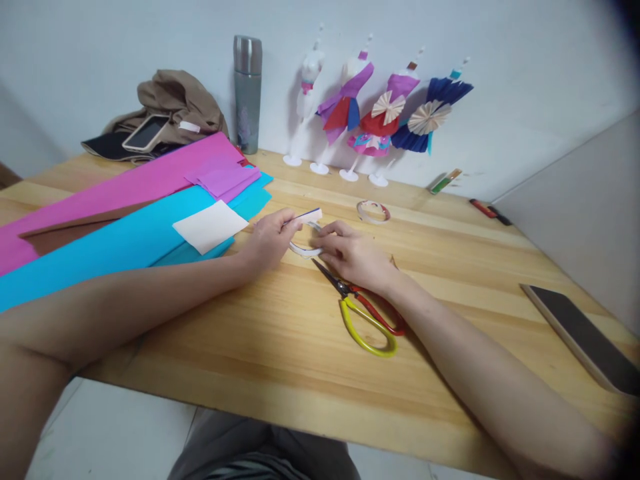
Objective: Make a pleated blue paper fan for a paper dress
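My left hand [269, 241] is closed on a narrow folded paper strip [310, 216], pale with a dark blue edge. A white roll of tape [306, 252] stands between the hands, and the fingers of my right hand [353, 252] are closed on its right side. The left fingers are close to the roll's other side; whether they touch it I cannot tell. Scissors [344, 289] with one yellow and one red handle lie under my right wrist, blades partly apart. A pale square of paper [210, 227] rests beside my left hand.
Pink [130, 177] and blue paper sheets [125, 237] cover the table's left. Several small dress forms in paper clothes [387, 110] line the wall near a flask [248, 100]. Another tape roll [373, 212] lies behind my right hand. A phone [585, 337] lies far right.
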Demonstrator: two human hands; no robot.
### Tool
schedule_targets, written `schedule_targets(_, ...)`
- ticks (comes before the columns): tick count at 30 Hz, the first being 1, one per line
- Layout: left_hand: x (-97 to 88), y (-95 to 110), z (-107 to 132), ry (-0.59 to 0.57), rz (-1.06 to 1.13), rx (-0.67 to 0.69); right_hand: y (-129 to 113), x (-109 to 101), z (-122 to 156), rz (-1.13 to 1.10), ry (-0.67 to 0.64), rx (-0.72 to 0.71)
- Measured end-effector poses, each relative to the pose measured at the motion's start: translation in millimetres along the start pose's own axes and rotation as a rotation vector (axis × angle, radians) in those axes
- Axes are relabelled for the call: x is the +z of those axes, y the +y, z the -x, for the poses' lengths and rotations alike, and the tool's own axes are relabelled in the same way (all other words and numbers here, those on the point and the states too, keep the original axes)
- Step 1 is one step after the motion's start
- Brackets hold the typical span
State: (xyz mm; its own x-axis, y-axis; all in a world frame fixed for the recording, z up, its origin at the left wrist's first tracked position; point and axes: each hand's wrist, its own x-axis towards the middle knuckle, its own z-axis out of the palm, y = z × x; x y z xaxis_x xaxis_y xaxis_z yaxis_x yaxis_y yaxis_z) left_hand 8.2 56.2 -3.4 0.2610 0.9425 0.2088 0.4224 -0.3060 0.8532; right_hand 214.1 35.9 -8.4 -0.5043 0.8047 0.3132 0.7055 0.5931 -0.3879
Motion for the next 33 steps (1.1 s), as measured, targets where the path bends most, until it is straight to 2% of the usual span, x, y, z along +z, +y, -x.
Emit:
schedule_targets(2, 0.0, 1.3, 2.1, -0.018, 0.105, -0.02, -0.7, 2.2, -1.8, 0.067, -0.027, 0.021)
schedule_targets(6, 1.2, 3.2, 4.1, -0.018, 0.261, 0.019, -3.3, -1.3, -2.5, 0.067, 0.026, 0.161)
schedule_targets(12, 5.4, 4.1, 0.2, -0.028, 0.442, -0.176, -5.9, -6.3, 1.3, 0.034, 0.159, 0.283)
schedule_targets(15, 5.7, 5.2, 0.0, -0.059, 0.482, -0.148, -7.6, -5.7, 1.9, 0.005, 0.184, 0.291)
schedule_targets(17, 5.7, 4.8, -0.2, -0.119, 0.523, -0.133, -9.3, -5.9, 2.0, -0.01, 0.18, 0.287)
schedule_targets(21, 6.4, 2.4, -1.9, -0.312, 0.684, -0.228, -15.5, -7.2, 2.8, 0.038, 0.177, 0.266)
schedule_targets(23, 7.0, 1.6, -2.9, -0.363, 0.696, -0.259, -19.3, -7.2, 3.4, 0.083, 0.163, 0.221)
schedule_targets(27, 8.2, -0.2, -3.5, -0.345, 0.639, -0.286, -22.9, -5.1, 3.8, 0.119, 0.162, 0.163)
schedule_targets(33, 9.4, -1.1, 0.5, -0.324, 0.627, -0.268, -19.1, -6.2, 2.1, 0.077, 0.243, 0.296)
